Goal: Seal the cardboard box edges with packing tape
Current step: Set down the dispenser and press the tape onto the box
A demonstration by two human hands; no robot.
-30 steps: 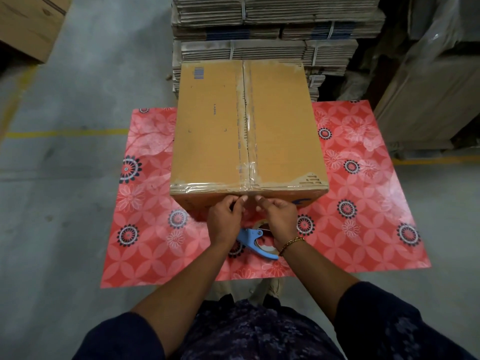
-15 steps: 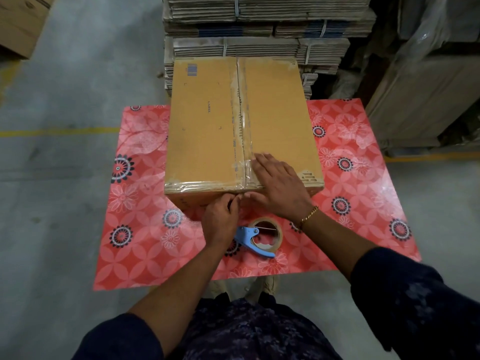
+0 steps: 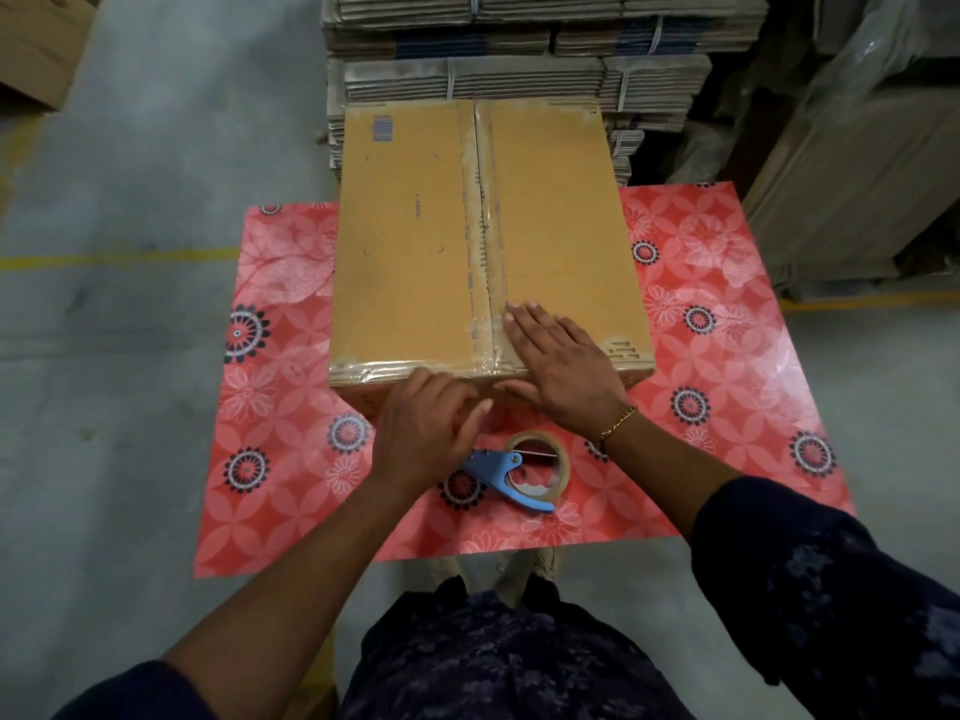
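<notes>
The right hand [image 3: 558,368] lies flat and open on the box [image 3: 488,241] at 6 o'clock, the left hand [image 3: 431,428] presses its loosely curled, empty fingers on the front, so uneven pressure may wrinkle the tape [image 3: 491,252].

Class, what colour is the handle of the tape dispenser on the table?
Blue; the tape dispenser handle shows clearly in the head view.

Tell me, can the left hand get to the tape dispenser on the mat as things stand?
Probably yes. The tape dispenser lies on the mat just right of the left hand, which holds nothing and presses the near face of the box. Nothing lies between them; the right hand rests flat on the box top.
</notes>
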